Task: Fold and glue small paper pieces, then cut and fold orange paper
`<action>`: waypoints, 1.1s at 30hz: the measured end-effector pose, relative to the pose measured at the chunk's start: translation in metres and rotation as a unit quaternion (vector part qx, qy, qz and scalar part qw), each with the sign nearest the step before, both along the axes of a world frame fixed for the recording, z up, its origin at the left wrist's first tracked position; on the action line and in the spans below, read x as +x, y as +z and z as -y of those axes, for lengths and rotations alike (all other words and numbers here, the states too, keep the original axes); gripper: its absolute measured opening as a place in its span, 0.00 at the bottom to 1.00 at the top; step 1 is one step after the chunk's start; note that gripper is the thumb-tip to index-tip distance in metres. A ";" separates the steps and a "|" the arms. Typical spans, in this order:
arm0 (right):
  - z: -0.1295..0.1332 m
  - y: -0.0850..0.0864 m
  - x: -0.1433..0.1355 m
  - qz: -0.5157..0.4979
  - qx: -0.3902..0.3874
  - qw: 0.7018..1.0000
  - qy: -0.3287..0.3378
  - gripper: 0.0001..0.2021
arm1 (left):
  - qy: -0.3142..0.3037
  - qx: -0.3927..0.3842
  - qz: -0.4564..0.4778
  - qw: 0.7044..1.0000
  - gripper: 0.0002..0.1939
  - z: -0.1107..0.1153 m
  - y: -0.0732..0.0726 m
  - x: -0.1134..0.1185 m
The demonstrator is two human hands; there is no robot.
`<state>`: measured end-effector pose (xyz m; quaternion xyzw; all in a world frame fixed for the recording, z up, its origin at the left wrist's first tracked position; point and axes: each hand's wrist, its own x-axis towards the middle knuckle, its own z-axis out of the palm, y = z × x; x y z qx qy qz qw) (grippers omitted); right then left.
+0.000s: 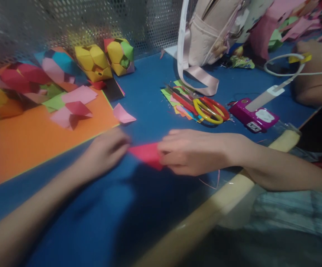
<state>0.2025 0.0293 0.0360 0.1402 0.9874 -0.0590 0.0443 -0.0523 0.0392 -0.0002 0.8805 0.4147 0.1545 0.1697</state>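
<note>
A folded red paper (148, 154) lies between my two hands, low over the blue table. My right hand (187, 152) has its fingers curled around the paper's right end, hiding that part. At the pointed left end, my left hand (109, 148) is closed with thumb and fingers together on the tip; it is somewhat blurred by motion. A small folded pink paper piece (124, 114) rests just beyond my left hand. To the left is a large orange sheet (66, 137), bearing folded pink pieces (75, 105).
Several folded paper balls, one yellow (94, 62), line the perforated metal panel (66, 22). Scissors with yellow and red handles (209, 111) lie on paper scraps. Right of them are a purple plug adapter (254, 115), a pale backpack (213, 33) and another person's arm (314, 74).
</note>
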 end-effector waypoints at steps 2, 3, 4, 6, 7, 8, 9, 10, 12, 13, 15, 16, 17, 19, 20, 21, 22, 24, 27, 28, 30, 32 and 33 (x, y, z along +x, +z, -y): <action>0.001 0.001 -0.001 0.013 0.001 1.000 -0.004 0.10 | -0.006 0.013 -0.002 1.000 0.10 -0.002 0.000 -0.002; 0.001 0.001 -0.001 0.019 0.003 1.000 -0.007 0.11 | -0.009 0.026 -0.004 1.000 0.10 -0.003 0.001 -0.003; 0.002 0.001 -0.001 0.025 0.007 1.000 -0.010 0.10 | -0.008 0.047 -0.006 0.999 0.11 -0.002 0.002 -0.003; 0.003 0.000 -0.001 0.026 0.018 0.999 -0.009 0.10 | 0.017 0.104 -0.007 0.994 0.11 0.004 0.006 0.000; 0.003 -0.001 -0.001 0.023 0.025 0.999 0.000 0.09 | 0.031 0.134 -0.008 0.990 0.11 0.010 0.007 0.003; 0.004 -0.001 0.000 0.021 0.034 0.999 0.016 0.09 | 0.043 0.161 -0.005 0.986 0.11 0.017 0.009 0.006; 0.005 -0.001 0.000 0.022 0.044 0.998 0.036 0.09 | 0.035 0.174 -0.005 0.984 0.10 0.026 0.009 0.010; 0.006 -0.001 0.000 0.026 0.055 0.997 0.054 0.10 | 0.006 0.178 0.005 0.984 0.10 0.035 0.008 0.014; 0.009 0.000 0.001 0.049 0.080 0.993 0.070 0.11 | -0.047 0.135 0.044 0.989 0.12 0.053 0.003 0.023; 0.011 0.001 0.001 0.061 0.096 0.991 0.073 0.11 | -0.070 0.126 0.044 0.989 0.12 0.061 -0.002 0.028; 0.017 0.002 0.000 0.081 0.131 0.985 0.079 0.09 | -0.073 0.129 0.054 0.988 0.14 0.070 -0.011 0.035; 0.020 0.001 -0.001 0.085 0.147 0.982 0.083 0.08 | -0.066 0.136 0.067 0.986 0.15 0.072 -0.015 0.037; 0.023 0.000 -0.002 0.082 0.160 0.980 0.084 0.08 | -0.058 0.145 0.075 0.985 0.15 0.073 -0.019 0.039; 0.031 -0.005 -0.004 0.052 0.171 0.982 0.053 0.08 | -0.058 0.165 0.069 0.982 0.16 0.070 -0.025 0.038; 0.035 -0.009 -0.006 0.028 0.172 0.984 0.026 0.08 | -0.064 0.177 0.056 0.981 0.16 0.068 -0.027 0.036; 0.040 -0.012 -0.008 0.002 0.174 0.985 -0.006 0.09 | -0.071 0.187 0.042 0.979 0.15 0.065 -0.030 0.034; 0.044 -0.016 -0.010 -0.023 0.177 0.983 -0.035 0.10 | -0.075 0.197 0.029 0.977 0.15 0.064 -0.032 0.032; 0.052 -0.023 -0.013 -0.061 0.184 0.978 -0.073 0.11 | -0.073 0.211 0.009 0.975 0.14 0.063 -0.036 0.028; 0.059 -0.033 -0.017 -0.091 0.217 0.967 -0.096 0.13 | -0.051 0.224 -0.003 0.973 0.15 0.068 -0.045 0.027; 0.060 -0.036 -0.018 -0.095 0.234 0.962 -0.100 0.13 | -0.040 0.230 -0.002 0.972 0.16 0.070 -0.049 0.028; 0.061 -0.042 -0.020 -0.107 0.263 0.952 -0.111 0.14 | -0.014 0.249 0.004 0.968 0.18 0.074 -0.055 0.030; 0.061 -0.045 -0.020 -0.123 0.271 0.948 -0.116 0.15 | -0.001 0.270 0.004 0.963 0.19 0.076 -0.058 0.032; 0.061 -0.046 -0.020 -0.129 0.269 0.947 -0.119 0.15 | -0.003 0.276 0.001 0.961 0.19 0.076 -0.057 0.032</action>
